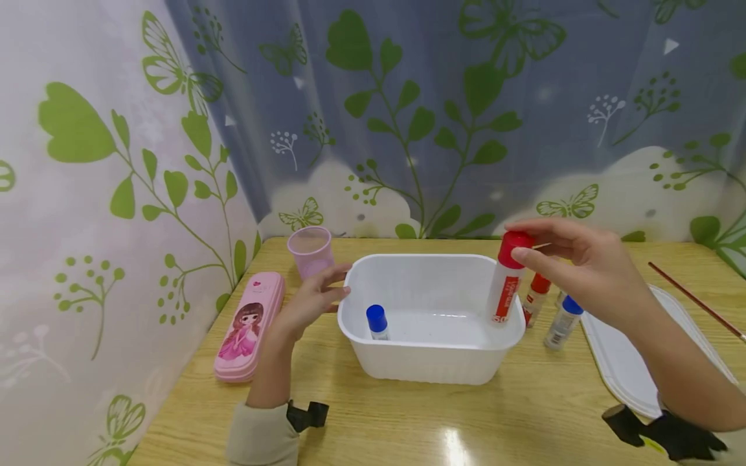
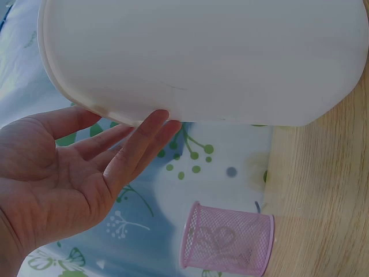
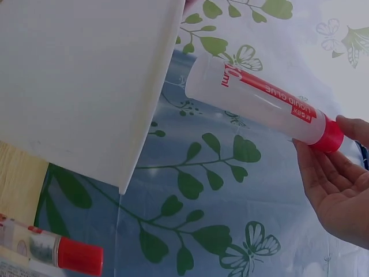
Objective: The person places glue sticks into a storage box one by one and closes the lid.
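My right hand [image 1: 600,272] pinches a liquid glue bottle [image 1: 506,288] by its red cap. The clear bottle hangs upright at the right end of a white plastic bin [image 1: 431,362], its lower end at or just inside the rim. In the right wrist view, the bottle's red label [image 3: 271,92] reads LIQUID GLUE. Inside the bin, at its left, stands a small blue-capped glue stick [image 1: 377,321]. My left hand [image 1: 309,301] rests against the bin's left end, its fingers [image 2: 130,150] extended along the outside near the rim.
Right of the bin stand a red-capped bottle [image 1: 536,298] and a blue-capped glue stick [image 1: 564,321]. Further right lie a white tray [image 1: 618,362] and a thin brush [image 1: 693,298]. Left are a pink pencil case [image 1: 250,327] and a pink mesh cup [image 1: 311,251].
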Motion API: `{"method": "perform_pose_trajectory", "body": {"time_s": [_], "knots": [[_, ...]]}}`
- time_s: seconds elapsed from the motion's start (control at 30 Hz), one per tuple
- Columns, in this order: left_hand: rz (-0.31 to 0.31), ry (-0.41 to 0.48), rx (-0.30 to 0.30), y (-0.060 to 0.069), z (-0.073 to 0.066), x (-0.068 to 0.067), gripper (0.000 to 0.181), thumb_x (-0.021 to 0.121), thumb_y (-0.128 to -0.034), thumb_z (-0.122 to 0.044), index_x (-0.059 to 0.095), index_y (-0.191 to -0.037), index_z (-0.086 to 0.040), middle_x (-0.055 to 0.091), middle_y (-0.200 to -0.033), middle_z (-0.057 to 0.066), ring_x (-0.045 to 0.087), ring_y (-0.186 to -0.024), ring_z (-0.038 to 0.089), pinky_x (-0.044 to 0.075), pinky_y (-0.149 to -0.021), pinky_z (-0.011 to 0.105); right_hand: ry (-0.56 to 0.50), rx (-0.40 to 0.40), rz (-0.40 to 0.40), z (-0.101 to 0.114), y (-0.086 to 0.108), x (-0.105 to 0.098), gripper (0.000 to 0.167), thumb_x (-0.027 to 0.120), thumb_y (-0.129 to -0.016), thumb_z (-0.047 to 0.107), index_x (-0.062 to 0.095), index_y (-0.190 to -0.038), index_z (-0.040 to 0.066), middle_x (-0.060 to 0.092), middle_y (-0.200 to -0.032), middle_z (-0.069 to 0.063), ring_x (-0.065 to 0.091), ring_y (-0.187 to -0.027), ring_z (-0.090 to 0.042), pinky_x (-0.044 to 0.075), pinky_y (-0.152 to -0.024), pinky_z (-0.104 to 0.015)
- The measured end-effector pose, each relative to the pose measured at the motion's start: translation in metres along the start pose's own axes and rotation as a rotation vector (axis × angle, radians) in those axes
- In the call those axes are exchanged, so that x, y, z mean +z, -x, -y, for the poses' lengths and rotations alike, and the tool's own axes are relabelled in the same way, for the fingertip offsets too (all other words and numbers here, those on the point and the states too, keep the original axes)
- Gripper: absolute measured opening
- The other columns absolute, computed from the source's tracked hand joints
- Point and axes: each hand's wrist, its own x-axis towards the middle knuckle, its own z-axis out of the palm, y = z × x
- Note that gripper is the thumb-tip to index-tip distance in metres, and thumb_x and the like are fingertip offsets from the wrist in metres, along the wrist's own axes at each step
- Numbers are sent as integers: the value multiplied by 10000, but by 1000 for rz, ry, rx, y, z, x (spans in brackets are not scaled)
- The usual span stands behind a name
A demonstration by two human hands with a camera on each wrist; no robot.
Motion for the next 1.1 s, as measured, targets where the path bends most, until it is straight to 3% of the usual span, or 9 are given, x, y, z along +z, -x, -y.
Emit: {"method": "perform_pose_trajectory", "body": {"time_s": [0.17, 0.33, 0.6, 1.1], "knots": [[-5, -5, -8, 0, 0, 0, 489, 494, -945, -97, 334, -1403, -34, 394, -1372, 170, 470, -1154, 324, 439, -893, 465, -31, 19, 30, 0, -10, 14, 329, 662, -845, 68, 613, -1170, 70, 645, -992, 5, 627, -818, -115, 517, -620, -211], [-14, -2, -6, 0, -1, 1, 492, 498, -940, -82, 335, -1399, -20, 402, -1365, 174, 475, -1149, 324, 450, -883, 454, 1, 34, 62, -2, -16, 28, 329, 659, -858, 130, 609, -1181, 86, 628, -1031, -22, 609, -867, -98, 508, -697, -195], [-20, 0, -2, 1, -1, 0, 484, 501, -938, -83, 348, -1395, -31, 412, -1356, 173, 481, -1142, 325, 456, -877, 447, -48, -14, 105, -14, -24, 53, 302, 661, -854, 111, 615, -1143, 34, 642, -1011, -45, 602, -888, -119, 512, -729, -215], [-12, 1, 3, 1, 0, -1, 486, 508, -937, -92, 353, -1394, -34, 404, -1365, 172, 473, -1151, 330, 453, -879, 454, -95, 87, 198, -38, -23, 90, 313, 677, -841, 122, 616, -1133, 28, 638, -1029, -69, 610, -919, -201, 511, -760, -242]]}}
